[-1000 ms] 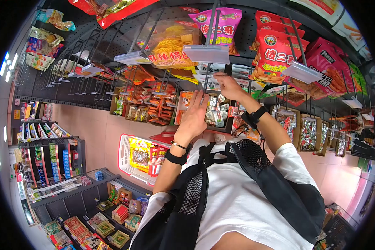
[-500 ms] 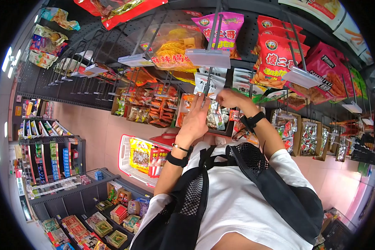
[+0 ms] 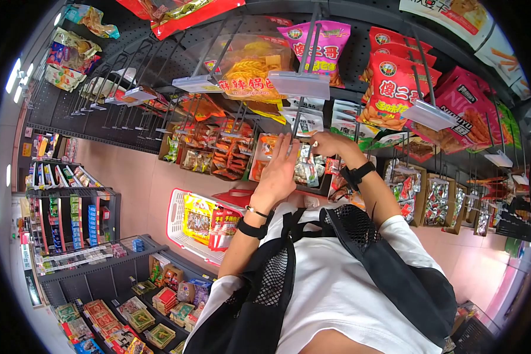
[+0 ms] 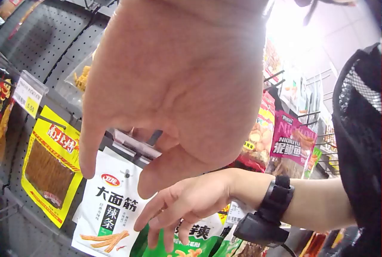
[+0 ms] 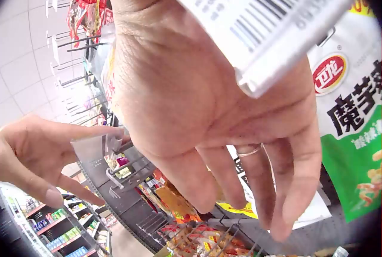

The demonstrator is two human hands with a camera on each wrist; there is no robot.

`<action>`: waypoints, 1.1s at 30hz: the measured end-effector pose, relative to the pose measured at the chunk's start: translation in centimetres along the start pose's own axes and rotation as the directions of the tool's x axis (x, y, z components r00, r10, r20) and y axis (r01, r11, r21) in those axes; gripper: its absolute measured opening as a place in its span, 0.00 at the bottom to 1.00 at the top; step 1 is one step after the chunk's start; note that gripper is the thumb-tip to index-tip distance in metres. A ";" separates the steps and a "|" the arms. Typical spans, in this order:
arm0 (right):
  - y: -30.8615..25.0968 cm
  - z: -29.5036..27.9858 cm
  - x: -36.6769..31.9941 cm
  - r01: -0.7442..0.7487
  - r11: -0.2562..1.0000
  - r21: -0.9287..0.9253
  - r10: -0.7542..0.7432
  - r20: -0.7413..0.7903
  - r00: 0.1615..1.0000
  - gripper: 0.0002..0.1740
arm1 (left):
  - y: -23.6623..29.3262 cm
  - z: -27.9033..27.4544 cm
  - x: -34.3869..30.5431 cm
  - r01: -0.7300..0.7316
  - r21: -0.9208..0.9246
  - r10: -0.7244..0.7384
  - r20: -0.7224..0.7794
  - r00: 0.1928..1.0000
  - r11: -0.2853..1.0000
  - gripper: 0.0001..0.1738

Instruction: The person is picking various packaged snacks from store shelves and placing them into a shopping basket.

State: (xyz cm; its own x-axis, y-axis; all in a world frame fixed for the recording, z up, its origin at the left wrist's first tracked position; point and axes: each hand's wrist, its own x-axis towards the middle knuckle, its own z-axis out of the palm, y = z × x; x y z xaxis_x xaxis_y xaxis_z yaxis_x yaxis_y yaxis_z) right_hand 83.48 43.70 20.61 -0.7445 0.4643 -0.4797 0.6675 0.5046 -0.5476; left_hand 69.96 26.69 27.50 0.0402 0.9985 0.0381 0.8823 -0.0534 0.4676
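Observation:
A white packet of spicy gluten strips [image 4: 110, 203] hangs from a display hook, in front of both hands. My left hand [image 3: 279, 176] is at the front end of that hook, its fingers mostly straight and its fingertips by a clear tag holder [image 5: 94, 149]. My right hand [image 3: 331, 143] reaches in from the right. In the left wrist view, the right fingertips [image 4: 143, 224] are right at the packet's lower right edge, loosely bent. White-and-green konjac packets [image 5: 352, 131] hang beside the right hand.
Above the hands hang a purple snack bag [image 3: 315, 50] and red snack bags [image 3: 389, 88], with projecting tag holders [image 3: 301, 85]. Boxes of small wrapped snacks [image 3: 233, 153] line the shelf below. A white-and-red basket [image 3: 174, 227] holding a yellow and a red packet stands at lower left.
The right hand has come down and back from deeper along the hook, and the white packet has come forward. The left hand stays at the hook's front end.

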 end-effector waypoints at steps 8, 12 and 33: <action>1.6 1.3 1.4 0.034 0.998 0.048 -0.031 -0.055 0.998 0.20 | 0.4 0.0 -0.4 0.005 0.070 -0.005 0.009 1.000 0.998 0.43; 0.7 0.4 0.5 0.045 0.999 0.031 -0.043 -0.045 0.998 0.20 | 0.5 -0.1 -0.3 0.018 0.110 -0.021 0.030 0.999 0.994 0.43; -0.6 -0.8 -0.7 0.065 0.996 0.064 -0.062 -0.047 0.997 0.17 | 0.4 0.0 -0.9 -0.034 0.266 0.035 0.001 0.999 0.963 0.45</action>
State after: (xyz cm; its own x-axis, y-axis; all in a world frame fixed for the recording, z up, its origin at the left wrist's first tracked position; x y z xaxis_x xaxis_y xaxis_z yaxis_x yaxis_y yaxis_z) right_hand 83.62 43.65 21.81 -0.7832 0.4655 -0.4122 0.6154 0.4860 -0.6206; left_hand 70.28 25.72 27.61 0.0713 0.9960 0.0537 0.9733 -0.0812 0.2145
